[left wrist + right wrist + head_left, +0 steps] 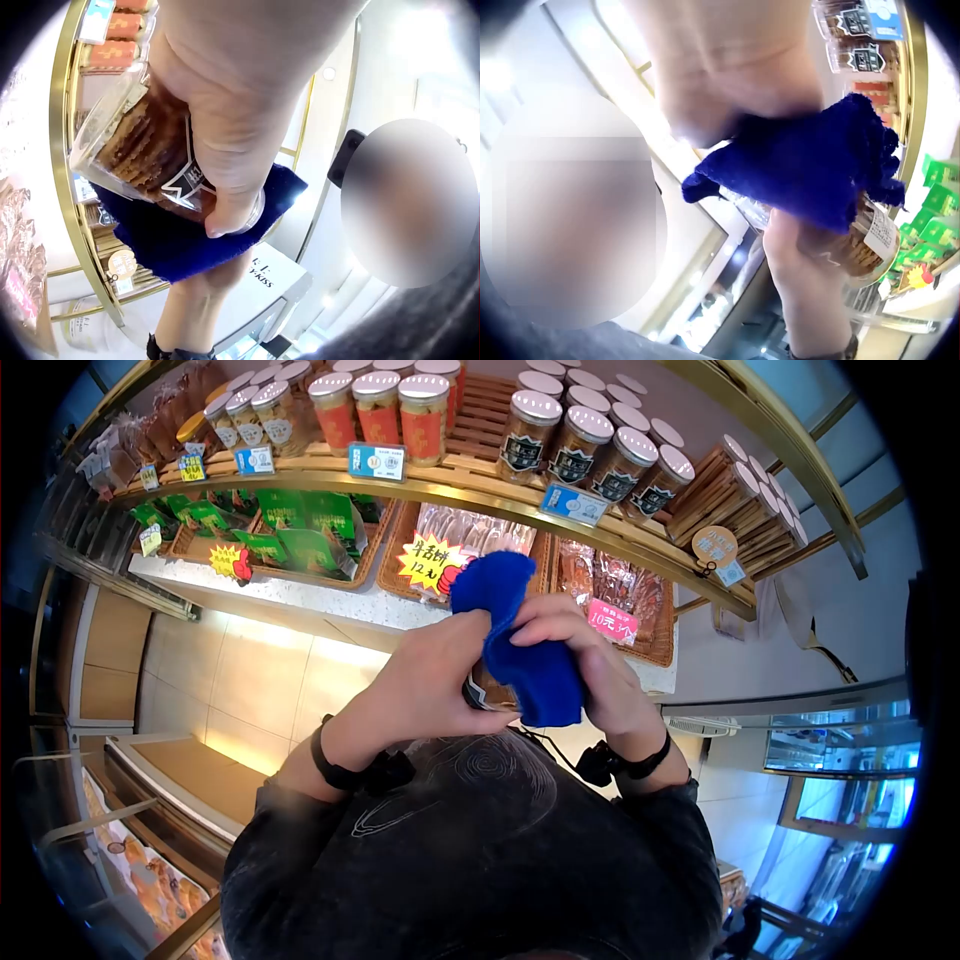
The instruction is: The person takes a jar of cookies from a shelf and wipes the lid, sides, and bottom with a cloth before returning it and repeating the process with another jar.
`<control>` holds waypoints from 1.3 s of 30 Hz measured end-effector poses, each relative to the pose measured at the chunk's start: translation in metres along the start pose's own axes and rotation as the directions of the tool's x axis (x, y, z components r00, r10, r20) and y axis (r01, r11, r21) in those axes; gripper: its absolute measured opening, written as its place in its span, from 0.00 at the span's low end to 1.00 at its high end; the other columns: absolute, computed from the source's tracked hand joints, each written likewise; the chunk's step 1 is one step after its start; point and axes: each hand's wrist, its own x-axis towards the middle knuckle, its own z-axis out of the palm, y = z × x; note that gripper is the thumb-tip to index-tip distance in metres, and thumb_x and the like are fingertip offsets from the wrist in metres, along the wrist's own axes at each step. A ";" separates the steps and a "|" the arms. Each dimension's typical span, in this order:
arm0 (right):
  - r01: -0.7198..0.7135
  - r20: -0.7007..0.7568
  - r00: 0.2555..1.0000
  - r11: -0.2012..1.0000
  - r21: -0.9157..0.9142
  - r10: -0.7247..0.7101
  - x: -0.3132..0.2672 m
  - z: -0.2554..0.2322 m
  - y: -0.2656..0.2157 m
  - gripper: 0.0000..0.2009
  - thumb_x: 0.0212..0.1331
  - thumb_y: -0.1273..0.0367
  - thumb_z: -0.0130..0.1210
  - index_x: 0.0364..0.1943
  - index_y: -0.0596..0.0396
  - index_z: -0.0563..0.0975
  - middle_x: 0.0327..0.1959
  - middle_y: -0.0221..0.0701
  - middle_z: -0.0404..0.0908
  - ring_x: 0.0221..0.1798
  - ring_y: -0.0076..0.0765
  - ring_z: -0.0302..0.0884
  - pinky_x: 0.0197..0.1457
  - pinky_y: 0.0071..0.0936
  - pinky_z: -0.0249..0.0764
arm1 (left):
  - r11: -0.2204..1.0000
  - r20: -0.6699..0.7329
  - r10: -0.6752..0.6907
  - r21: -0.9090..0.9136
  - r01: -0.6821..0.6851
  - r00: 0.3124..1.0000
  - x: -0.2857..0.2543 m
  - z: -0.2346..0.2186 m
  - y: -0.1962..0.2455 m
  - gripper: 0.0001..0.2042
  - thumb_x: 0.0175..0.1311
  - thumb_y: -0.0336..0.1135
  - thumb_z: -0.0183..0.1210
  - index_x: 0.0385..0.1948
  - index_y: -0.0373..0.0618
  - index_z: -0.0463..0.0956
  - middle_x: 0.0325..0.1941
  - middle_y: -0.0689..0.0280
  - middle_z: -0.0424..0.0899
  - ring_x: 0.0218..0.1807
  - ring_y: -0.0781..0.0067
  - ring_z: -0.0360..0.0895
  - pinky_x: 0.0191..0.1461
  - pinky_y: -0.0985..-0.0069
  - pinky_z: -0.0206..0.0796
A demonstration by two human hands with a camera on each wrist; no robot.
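My left hand [425,670] grips a clear plastic jar [142,154] of brown, layered snack pieces, with a black-and-white label partly under the thumb. A blue cloth [545,675] is wrapped over the jar's far side, hiding most of it in the head view. The right hand [600,665] holds this cloth against the jar, fingers bent over its top edge. In the right wrist view the cloth covers the jar's upper part, while a white sticker and the jar's base show beyond it. Both hands are close together in front of the chest, before the shelves.
Lidded jars with dark labels [580,440] and red-labelled jars [380,415] line the upper wooden shelf [280,472]. Below are wicker baskets of green packets [310,525] and wrapped snacks. A gold-edged rail [640,545] runs close beyond the hands. Tongs [805,625] hang at the right.
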 end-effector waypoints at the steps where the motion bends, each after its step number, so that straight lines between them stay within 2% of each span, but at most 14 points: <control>1: -0.036 0.014 0.999 0.992 0.118 0.035 0.002 -0.001 0.003 0.19 0.63 0.59 0.47 0.53 0.57 0.70 0.55 0.38 0.65 0.63 0.40 0.59 0.67 0.35 0.51 | 1.000 -0.013 -0.006 -0.012 0.006 1.000 -0.001 0.000 -0.002 0.30 0.36 0.41 0.71 0.46 0.43 0.70 0.40 0.58 0.77 0.42 0.55 0.77 0.44 0.70 0.70; 4: -0.121 0.048 0.992 0.991 0.060 0.118 0.017 0.003 -0.002 0.30 0.45 0.66 0.67 0.55 0.53 0.69 0.61 0.37 0.62 0.68 0.39 0.54 0.68 0.36 0.50 | 0.969 0.010 0.073 -0.236 -0.069 0.997 -0.002 -0.006 -0.004 0.27 0.35 0.42 0.71 0.42 0.47 0.74 0.37 0.60 0.78 0.40 0.57 0.78 0.43 0.68 0.71; 7: -0.156 0.113 0.981 0.988 -0.017 0.156 0.028 0.010 -0.009 0.33 0.44 0.65 0.67 0.58 0.52 0.68 0.67 0.39 0.57 0.70 0.41 0.53 0.68 0.36 0.51 | 0.973 0.052 0.023 -0.230 -0.011 0.998 -0.009 -0.018 -0.003 0.28 0.35 0.42 0.71 0.42 0.45 0.75 0.39 0.59 0.78 0.40 0.56 0.78 0.44 0.66 0.70; 9: -0.197 0.053 0.979 0.980 -0.021 0.198 0.033 0.021 -0.008 0.26 0.53 0.66 0.61 0.58 0.54 0.69 0.63 0.40 0.65 0.64 0.36 0.62 0.64 0.31 0.58 | 0.990 0.081 0.022 -0.139 -0.010 0.996 -0.019 -0.021 -0.015 0.28 0.35 0.42 0.71 0.42 0.43 0.74 0.39 0.58 0.78 0.40 0.55 0.78 0.44 0.65 0.70; 11: -0.325 -0.116 0.930 0.929 0.176 0.348 0.039 0.039 -0.009 0.19 0.61 0.66 0.53 0.56 0.58 0.70 0.56 0.36 0.72 0.58 0.28 0.67 0.61 0.27 0.62 | 0.999 0.103 0.021 -0.041 -0.017 0.994 -0.024 -0.028 -0.018 0.28 0.35 0.42 0.71 0.42 0.42 0.74 0.39 0.57 0.78 0.40 0.55 0.78 0.44 0.65 0.70; 12: -0.375 -0.172 0.900 0.912 0.166 0.401 0.038 0.044 -0.007 0.18 0.65 0.64 0.48 0.55 0.60 0.70 0.52 0.32 0.75 0.53 0.23 0.69 0.58 0.24 0.64 | 0.991 -0.038 0.131 0.013 -0.131 0.991 -0.024 -0.034 -0.015 0.28 0.35 0.42 0.71 0.42 0.41 0.73 0.38 0.56 0.78 0.40 0.54 0.77 0.43 0.64 0.70; 15: -0.289 -0.107 0.923 0.851 0.439 0.368 0.049 0.055 -0.008 0.18 0.64 0.64 0.49 0.55 0.59 0.69 0.53 0.32 0.73 0.55 0.24 0.68 0.58 0.25 0.64 | 0.957 -0.222 0.289 0.042 -0.287 0.931 -0.030 -0.050 -0.017 0.29 0.35 0.42 0.71 0.43 0.41 0.72 0.37 0.56 0.78 0.39 0.52 0.77 0.43 0.64 0.70; 16: -0.243 -0.085 0.950 0.885 0.398 0.299 0.055 0.061 -0.011 0.19 0.61 0.67 0.53 0.55 0.58 0.69 0.57 0.34 0.70 0.56 0.27 0.67 0.59 0.26 0.64 | 0.966 -0.170 0.255 0.006 -0.258 0.952 -0.035 -0.056 -0.022 0.29 0.35 0.42 0.71 0.43 0.41 0.72 0.37 0.56 0.78 0.39 0.52 0.77 0.42 0.64 0.70; 17: -0.101 -0.061 0.993 0.994 0.046 0.103 0.064 0.065 -0.017 0.19 0.57 0.70 0.56 0.53 0.56 0.70 0.62 0.37 0.66 0.59 0.30 0.67 0.61 0.27 0.63 | 0.973 -0.117 0.225 -0.022 -0.229 0.967 -0.038 -0.063 -0.024 0.29 0.35 0.42 0.71 0.43 0.42 0.72 0.37 0.56 0.78 0.40 0.52 0.77 0.42 0.65 0.70; 20: -0.161 -0.115 0.980 0.986 0.032 0.164 0.077 0.083 -0.035 0.17 0.56 0.73 0.56 0.51 0.56 0.71 0.63 0.40 0.65 0.60 0.32 0.66 0.61 0.27 0.63 | 0.951 -0.157 0.309 0.077 -0.300 0.938 -0.040 -0.080 -0.023 0.29 0.32 0.41 0.71 0.42 0.43 0.74 0.36 0.57 0.78 0.38 0.54 0.77 0.41 0.66 0.70; 24: -0.209 -0.356 0.882 0.933 0.293 0.309 0.085 0.091 -0.030 0.15 0.61 0.76 0.42 0.51 0.63 0.71 0.46 0.30 0.74 0.46 0.22 0.71 0.52 0.23 0.68 | 0.919 -0.251 0.395 0.117 -0.377 0.884 -0.036 -0.088 -0.021 0.32 0.29 0.39 0.73 0.43 0.38 0.72 0.37 0.56 0.78 0.36 0.54 0.77 0.39 0.67 0.70; 27: -0.059 -0.327 0.905 0.843 0.534 0.271 0.084 0.090 -0.032 0.16 0.58 0.76 0.44 0.51 0.62 0.72 0.49 0.34 0.74 0.52 0.27 0.71 0.58 0.25 0.67 | 0.916 -0.251 0.398 0.055 -0.397 0.883 -0.034 -0.095 -0.016 0.32 0.28 0.38 0.73 0.43 0.38 0.72 0.37 0.56 0.78 0.36 0.54 0.77 0.39 0.67 0.70; 34: -0.152 -0.274 0.948 0.987 0.055 0.161 0.090 0.093 -0.057 0.15 0.56 0.79 0.50 0.49 0.61 0.75 0.60 0.41 0.69 0.60 0.32 0.68 0.62 0.28 0.64 | 0.893 -0.174 0.450 0.106 -0.438 0.876 -0.026 -0.098 -0.020 0.32 0.28 0.39 0.73 0.44 0.40 0.73 0.38 0.57 0.78 0.38 0.54 0.78 0.40 0.66 0.70; 39: -0.250 -0.379 0.871 0.947 0.203 0.311 0.086 0.089 -0.048 0.18 0.48 0.81 0.46 0.47 0.64 0.76 0.55 0.42 0.75 0.55 0.30 0.72 0.60 0.26 0.65 | 0.915 -0.167 0.403 0.043 -0.402 0.900 -0.026 -0.096 -0.017 0.31 0.29 0.37 0.71 0.44 0.41 0.73 0.36 0.57 0.79 0.36 0.54 0.78 0.38 0.66 0.71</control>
